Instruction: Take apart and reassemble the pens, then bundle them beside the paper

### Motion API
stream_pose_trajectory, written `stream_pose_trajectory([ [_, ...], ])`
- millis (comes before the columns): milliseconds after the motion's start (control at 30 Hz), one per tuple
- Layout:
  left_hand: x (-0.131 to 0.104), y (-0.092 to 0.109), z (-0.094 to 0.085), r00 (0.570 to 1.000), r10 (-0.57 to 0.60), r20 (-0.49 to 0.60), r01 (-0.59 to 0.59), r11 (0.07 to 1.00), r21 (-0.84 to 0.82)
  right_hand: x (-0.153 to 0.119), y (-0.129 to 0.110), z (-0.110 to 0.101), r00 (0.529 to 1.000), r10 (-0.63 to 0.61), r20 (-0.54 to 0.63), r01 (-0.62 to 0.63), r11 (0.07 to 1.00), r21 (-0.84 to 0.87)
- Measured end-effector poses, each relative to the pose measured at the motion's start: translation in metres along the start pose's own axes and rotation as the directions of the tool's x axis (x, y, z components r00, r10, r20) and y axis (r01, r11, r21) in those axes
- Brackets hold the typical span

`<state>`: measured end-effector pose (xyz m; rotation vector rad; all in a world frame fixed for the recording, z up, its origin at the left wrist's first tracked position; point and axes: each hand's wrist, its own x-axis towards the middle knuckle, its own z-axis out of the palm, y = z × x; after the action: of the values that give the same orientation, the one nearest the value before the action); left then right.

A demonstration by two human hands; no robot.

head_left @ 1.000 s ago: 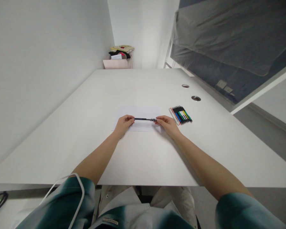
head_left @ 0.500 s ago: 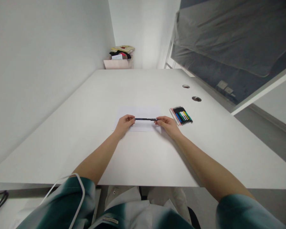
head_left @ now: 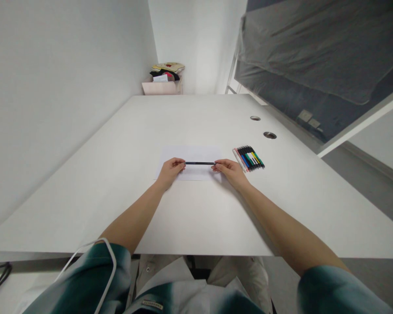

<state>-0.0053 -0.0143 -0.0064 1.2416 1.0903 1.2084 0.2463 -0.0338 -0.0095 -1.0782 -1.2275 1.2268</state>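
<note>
A slim dark pen (head_left: 199,163) is held level between my two hands, above a white sheet of paper (head_left: 190,152). My left hand (head_left: 171,170) pinches its left end between thumb and fingers. At the other end, the fingertips of my right hand (head_left: 229,170) close around it. Just beyond my right hand, a row of pens (head_left: 249,158) lies side by side on the table, with black, white, red, blue, green and yellow parts showing.
The white table (head_left: 85,196) runs along a wall on the left. Two round metal-rimmed holes (head_left: 270,135) are set near its right edge. At the far end sits a box (head_left: 159,87) with cloth items on top. A white cable (head_left: 110,257) loops over my left sleeve.
Both hands keep their hold on the pen in nearly the same place. The pen seems to have turned a little about its length. My legs below the table have shifted slightly apart.
</note>
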Motion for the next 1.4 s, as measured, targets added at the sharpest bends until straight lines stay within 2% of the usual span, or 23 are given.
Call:
stream_pose_trajectory([
  [300,0.0005,-0.0004,0.0002,1.0,-0.022,-0.012,0.022,1.0,0.007,0.0005,0.0014,-0.0005,1.0,0.009,0.013,-0.009,0.999,0.047],
  [1400,-0.0006,0.0018,0.0005,1.0,-0.021,-0.006,0.021,0.999,0.026,0.0005,0.0,0.0009,1.0,0.011,-0.008,-0.011,1.0,0.019],
])
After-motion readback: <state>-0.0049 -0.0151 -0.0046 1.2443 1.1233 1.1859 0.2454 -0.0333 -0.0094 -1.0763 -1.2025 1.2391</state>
